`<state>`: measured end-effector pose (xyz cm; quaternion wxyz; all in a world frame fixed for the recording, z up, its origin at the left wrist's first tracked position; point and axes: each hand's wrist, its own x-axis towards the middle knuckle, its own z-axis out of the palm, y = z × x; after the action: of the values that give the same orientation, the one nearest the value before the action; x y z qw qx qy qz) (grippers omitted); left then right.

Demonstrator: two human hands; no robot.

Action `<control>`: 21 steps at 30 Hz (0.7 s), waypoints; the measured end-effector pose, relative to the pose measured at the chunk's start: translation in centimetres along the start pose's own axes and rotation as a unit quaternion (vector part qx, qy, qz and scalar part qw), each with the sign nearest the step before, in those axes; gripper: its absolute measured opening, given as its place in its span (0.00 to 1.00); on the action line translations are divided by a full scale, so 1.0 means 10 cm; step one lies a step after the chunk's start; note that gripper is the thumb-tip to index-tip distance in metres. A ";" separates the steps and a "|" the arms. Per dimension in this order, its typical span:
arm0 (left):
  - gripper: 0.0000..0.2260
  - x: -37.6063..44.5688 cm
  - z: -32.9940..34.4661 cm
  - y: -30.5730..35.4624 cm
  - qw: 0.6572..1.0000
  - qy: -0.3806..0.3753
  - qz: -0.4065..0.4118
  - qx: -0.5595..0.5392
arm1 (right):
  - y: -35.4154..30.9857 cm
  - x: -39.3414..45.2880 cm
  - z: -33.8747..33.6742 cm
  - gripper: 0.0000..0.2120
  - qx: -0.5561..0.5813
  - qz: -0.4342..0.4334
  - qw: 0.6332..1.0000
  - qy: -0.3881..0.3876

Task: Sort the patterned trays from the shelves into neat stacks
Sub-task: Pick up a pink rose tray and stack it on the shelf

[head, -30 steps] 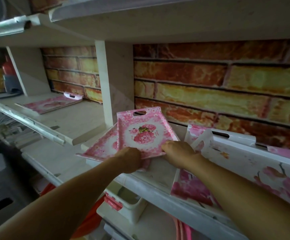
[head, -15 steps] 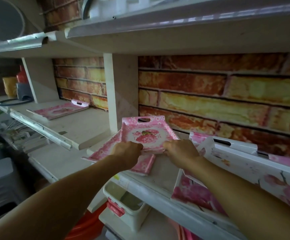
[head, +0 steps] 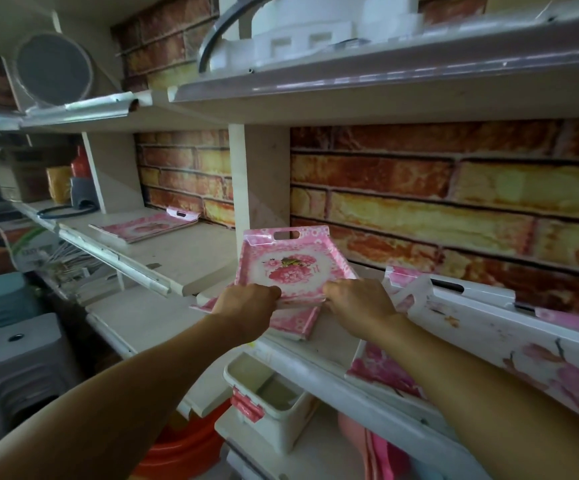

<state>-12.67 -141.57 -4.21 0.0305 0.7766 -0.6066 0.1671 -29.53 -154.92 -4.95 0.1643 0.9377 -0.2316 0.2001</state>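
Both hands gripped the near edge of a small pink floral tray [head: 293, 268]: left hand [head: 246, 304] at its left corner, right hand [head: 359, 303] at its right. Tray sat tilted on another pink tray [head: 295, 322] on the shelf [head: 319, 348], beside the divider [head: 258, 181].

Both my arms reach forward and up, bare from the elbows to the wrists. My left arm comes in from the low left corner and my right arm comes in from the low right corner. They point toward each other, and my hands end up near each other in the middle, with a small gap between them. My left hand [head: 246, 306] has its fingers curled, and I see the back of it. My right hand [head: 359, 303] is curled the same way. Each hand pinches the near edge of a pink flower tray [head: 293, 268].
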 end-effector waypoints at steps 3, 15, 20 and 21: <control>0.09 -0.18 -0.07 -0.16 1.000 0.005 -0.010 0.006 | -0.22 0.02 -0.10 0.07 0.014 -0.001 1.000 0.006; 0.08 -1.33 -0.25 -1.42 0.997 0.010 -0.077 0.023 | -1.79 0.50 -0.35 0.06 0.019 -0.061 0.997 0.031; 0.07 -2.02 -0.33 -2.15 0.992 0.005 -0.115 0.050 | -2.73 0.75 -0.42 0.08 0.045 -0.103 0.992 0.055; 0.07 -2.16 -0.34 -2.28 0.991 0.003 -0.123 0.049 | -2.91 0.79 -0.41 0.08 0.053 -0.108 0.991 0.054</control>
<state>3.81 -114.63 -3.83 0.0146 0.8457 -0.4972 0.1935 -9.74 -131.78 -4.08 0.1475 0.9525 -0.1094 0.2431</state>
